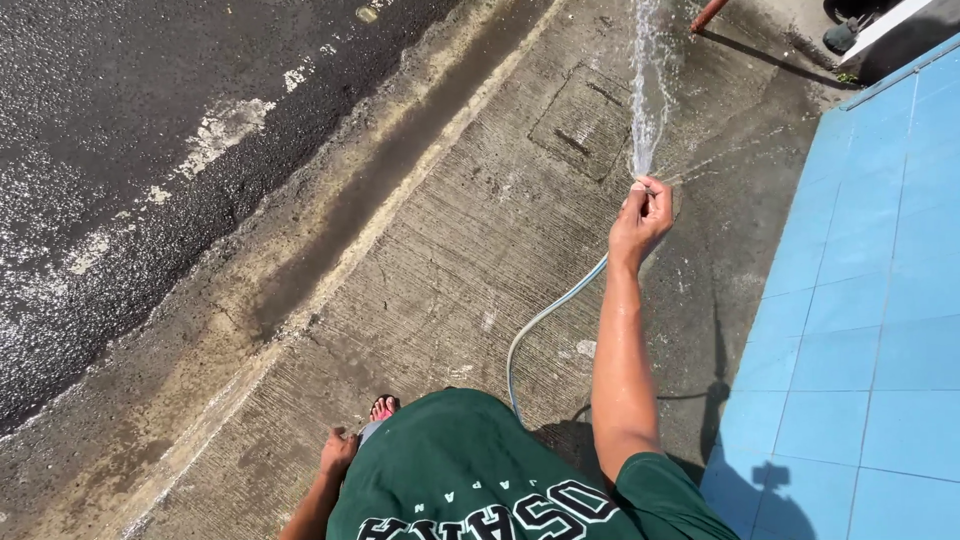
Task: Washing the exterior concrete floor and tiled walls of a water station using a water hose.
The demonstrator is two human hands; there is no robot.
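Surroundings: wet grey concrete pavement (450, 260) running between dark asphalt road (120, 130) on the left and blue square floor tiles (860, 300) on the right; one square concrete drain cover (580, 120) lying far ahead; one reddish pipe (708, 14) standing at the far edge.

One thin pale-blue garden hose (545, 320) is curving up from near the body to the right hand (640, 220), its end pointing far, one water jet (645, 80) spraying away.

Right hand is closing around the hose end. Left hand (338, 452) is hanging low beside the green shirt (470, 460), loosely curled, holding nothing.
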